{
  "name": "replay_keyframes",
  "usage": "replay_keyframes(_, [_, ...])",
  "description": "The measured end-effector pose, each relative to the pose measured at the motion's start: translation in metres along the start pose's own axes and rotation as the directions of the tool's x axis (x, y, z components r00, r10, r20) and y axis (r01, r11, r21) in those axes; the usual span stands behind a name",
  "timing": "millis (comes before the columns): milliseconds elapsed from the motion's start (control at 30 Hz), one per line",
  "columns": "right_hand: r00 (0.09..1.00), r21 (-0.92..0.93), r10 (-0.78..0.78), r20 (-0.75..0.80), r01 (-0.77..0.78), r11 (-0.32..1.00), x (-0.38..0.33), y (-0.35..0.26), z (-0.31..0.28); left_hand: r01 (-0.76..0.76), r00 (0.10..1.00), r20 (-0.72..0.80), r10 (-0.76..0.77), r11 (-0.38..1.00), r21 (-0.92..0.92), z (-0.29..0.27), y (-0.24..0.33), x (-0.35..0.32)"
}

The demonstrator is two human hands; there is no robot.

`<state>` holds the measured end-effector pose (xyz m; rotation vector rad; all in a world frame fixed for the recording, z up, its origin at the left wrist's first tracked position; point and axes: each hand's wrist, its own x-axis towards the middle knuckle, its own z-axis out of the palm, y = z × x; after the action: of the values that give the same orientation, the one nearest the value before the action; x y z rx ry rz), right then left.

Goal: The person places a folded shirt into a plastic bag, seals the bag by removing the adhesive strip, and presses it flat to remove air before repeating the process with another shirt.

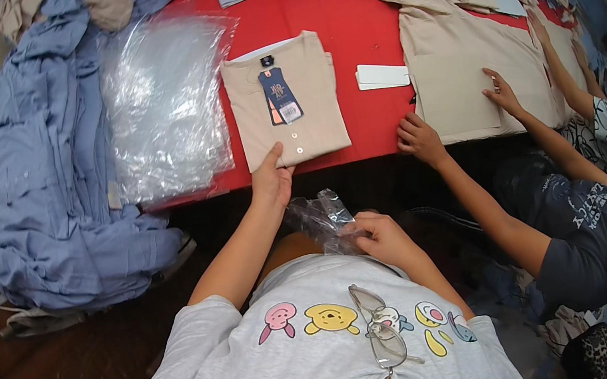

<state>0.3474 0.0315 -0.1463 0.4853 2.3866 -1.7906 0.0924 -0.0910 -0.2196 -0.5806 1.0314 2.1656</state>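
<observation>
A folded beige shirt (287,103) with a dark hang tag lies on the red table (346,15). My left hand (270,175) grips its near bottom edge, thumb on top. My right hand (378,235) is down by my waist, closed on a crumpled clear plastic bag (318,215). Glasses hang from the collar of my grey printed T-shirt.
A stack of clear plastic bags (159,105) lies left of the shirt, beside a heap of blue garments (44,170). White cards (382,76) sit to the right. Another person's hands (419,138) press on beige garments (457,49) at right.
</observation>
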Motion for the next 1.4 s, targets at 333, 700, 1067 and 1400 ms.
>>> replay_keyframes(333, [0.979, -0.538, -0.167, 0.116, 0.203, 0.818, 0.014, -0.023, -0.015, 0.095, 0.992, 0.058, -0.114, 0.961, 0.258, -0.076, -0.003, -0.038])
replay_keyframes(700, [0.948, -0.652, -0.193, 0.253, 0.315, 0.69, 0.017, 0.017, -0.003, -0.566, 0.452, 0.817, 0.358, -0.593, 0.573, 0.02, 0.038, -0.013])
replay_keyframes(1067, [0.902, -0.526, -0.274, 0.334, 0.42, 0.74, 0.048, -0.007, -0.038, -0.811, 0.584, 0.794, -0.17, -0.09, 0.578, 0.035, 0.015, -0.127])
replay_keyframes(1400, [0.899, -0.617, -0.298, 0.319, 0.436, 0.655, 0.089, 0.009, -0.077, -0.486, 0.868, 0.488, -0.091, -0.359, 0.797, -0.068, 0.002, -0.129])
